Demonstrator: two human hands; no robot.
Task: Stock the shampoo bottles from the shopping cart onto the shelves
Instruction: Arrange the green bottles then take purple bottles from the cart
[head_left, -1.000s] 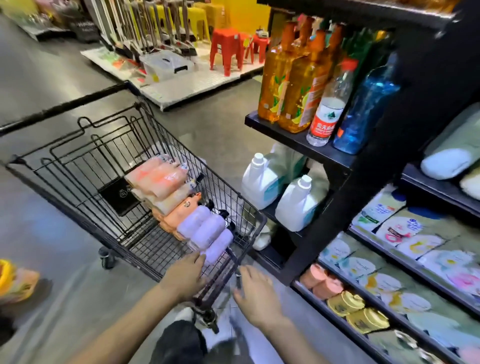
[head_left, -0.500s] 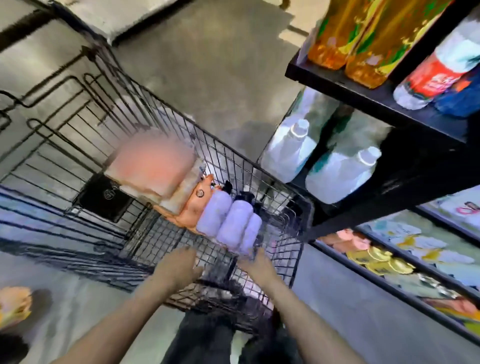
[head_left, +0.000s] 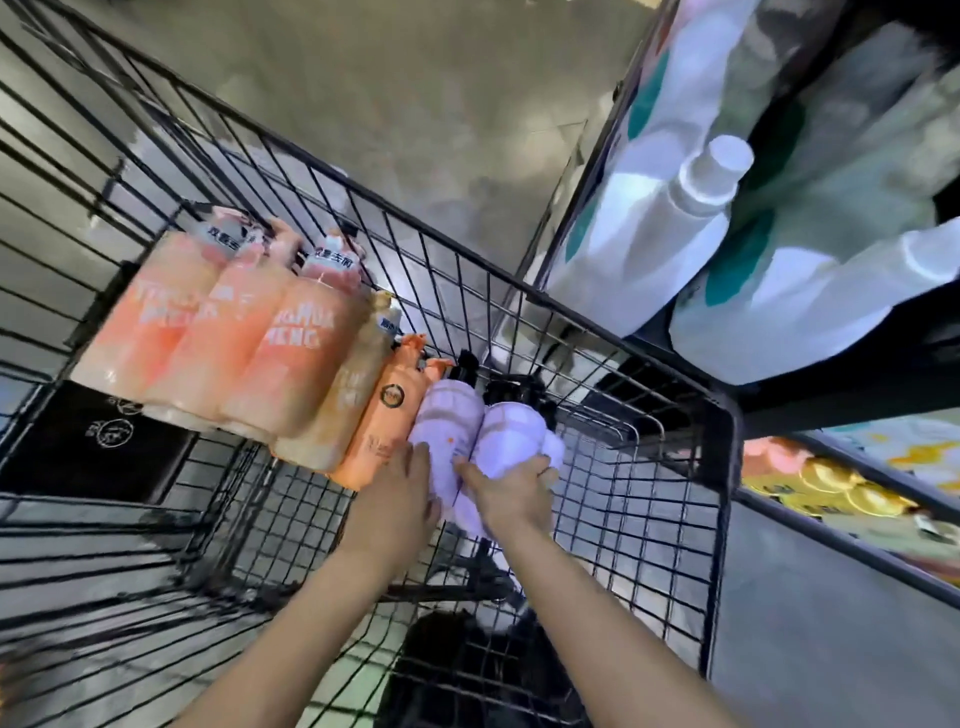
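Shampoo bottles lie side by side in a black wire shopping cart (head_left: 722, 467) that stands on a grey, glossy floor (head_left: 405, 93), drawn up against a black shelf unit (head_left: 831, 395). On that unit, large white jugs (head_left: 665, 228) with round caps sit on the upper level, and gold-lidded jars (head_left: 841, 488) show on a lower one. Both arms reach down into the cart. The left hand (head_left: 400, 499) rests its fingers on the left lavender bottle (head_left: 447, 426), thumb toward the orange bottle (head_left: 384, 415) beside it; how firmly it grips I cannot tell. The right hand (head_left: 514, 493) curls round the base of the right lavender bottle (head_left: 514, 436), thumb and fingers wrapping it. Further left lie three peach-pink bottles (head_left: 218, 338) with white lettering, then a paler beige one (head_left: 348, 395), all with their pump tops toward the cart's far wall. The lavender pair have black pumps and touch each other.
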